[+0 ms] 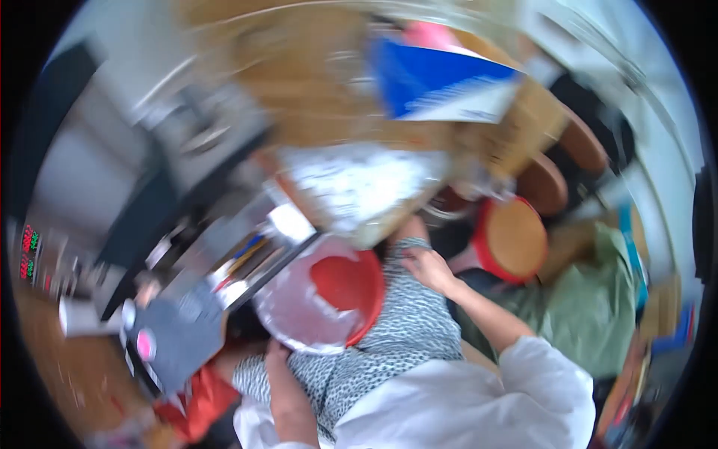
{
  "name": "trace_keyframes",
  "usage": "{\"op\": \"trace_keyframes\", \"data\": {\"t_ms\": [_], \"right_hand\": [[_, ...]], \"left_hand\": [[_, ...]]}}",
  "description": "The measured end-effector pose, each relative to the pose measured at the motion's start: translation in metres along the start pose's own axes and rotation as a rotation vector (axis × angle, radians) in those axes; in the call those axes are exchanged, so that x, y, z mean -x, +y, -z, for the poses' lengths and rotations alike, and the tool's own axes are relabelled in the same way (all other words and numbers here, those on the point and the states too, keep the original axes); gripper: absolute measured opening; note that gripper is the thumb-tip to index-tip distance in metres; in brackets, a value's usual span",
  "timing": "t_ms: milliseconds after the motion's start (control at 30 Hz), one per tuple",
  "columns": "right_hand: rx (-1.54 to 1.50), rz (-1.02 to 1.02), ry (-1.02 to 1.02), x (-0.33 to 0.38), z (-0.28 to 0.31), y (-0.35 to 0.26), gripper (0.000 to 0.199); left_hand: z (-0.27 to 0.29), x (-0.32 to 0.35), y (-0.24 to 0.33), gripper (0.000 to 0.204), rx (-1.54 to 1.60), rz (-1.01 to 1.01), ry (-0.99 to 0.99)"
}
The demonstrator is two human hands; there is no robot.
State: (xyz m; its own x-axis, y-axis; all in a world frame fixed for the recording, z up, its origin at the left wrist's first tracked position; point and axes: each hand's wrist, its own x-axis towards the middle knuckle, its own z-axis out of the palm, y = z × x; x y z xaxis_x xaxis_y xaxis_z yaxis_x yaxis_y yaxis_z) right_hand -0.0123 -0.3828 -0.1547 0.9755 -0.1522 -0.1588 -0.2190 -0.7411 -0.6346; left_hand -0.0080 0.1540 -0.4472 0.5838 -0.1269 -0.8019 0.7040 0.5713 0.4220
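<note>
A red basin (372, 295) rests on my lap between my thighs, with whitish translucent plastic (288, 303) covering much of it. My left hand (277, 352) is at the basin's near left edge; its fingers are hidden by the rim and the plastic. Over my thigh, in patterned shorts (419, 314), is my right hand (428, 269), its fingers loosely bent and apart, with nothing visible in them. Just right of that hand lies a round tan thing with a red rim (514, 238). Motion blurs the picture.
Ahead stands a table with a white patterned sheet (359, 183) and a blue-and-white box (445, 81). A drawer-like tray with pens (250, 258) is at the left, near a grey bag (179, 337). A green bag (583, 314) lies at the right.
</note>
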Motion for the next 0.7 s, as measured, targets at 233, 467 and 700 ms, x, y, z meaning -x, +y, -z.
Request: {"op": "trace_keyframes", "data": {"t_ms": [233,467,700], "right_hand": [[-0.048,0.269,0.247,-0.091,-0.166,0.036,0.052],[-0.095,0.144,0.426,-0.133,-0.204,0.032,0.035],[-0.099,0.108,0.407,-0.138,-0.209,0.021,0.032]], "left_hand": [[-0.032,-0.018,-0.032,0.026,-0.171,0.007,0.265],[0.019,-0.064,-0.049,0.023,-0.11,-0.125,0.563],[0.02,-0.056,-0.061,0.013,-0.028,0.029,0.337]]}}
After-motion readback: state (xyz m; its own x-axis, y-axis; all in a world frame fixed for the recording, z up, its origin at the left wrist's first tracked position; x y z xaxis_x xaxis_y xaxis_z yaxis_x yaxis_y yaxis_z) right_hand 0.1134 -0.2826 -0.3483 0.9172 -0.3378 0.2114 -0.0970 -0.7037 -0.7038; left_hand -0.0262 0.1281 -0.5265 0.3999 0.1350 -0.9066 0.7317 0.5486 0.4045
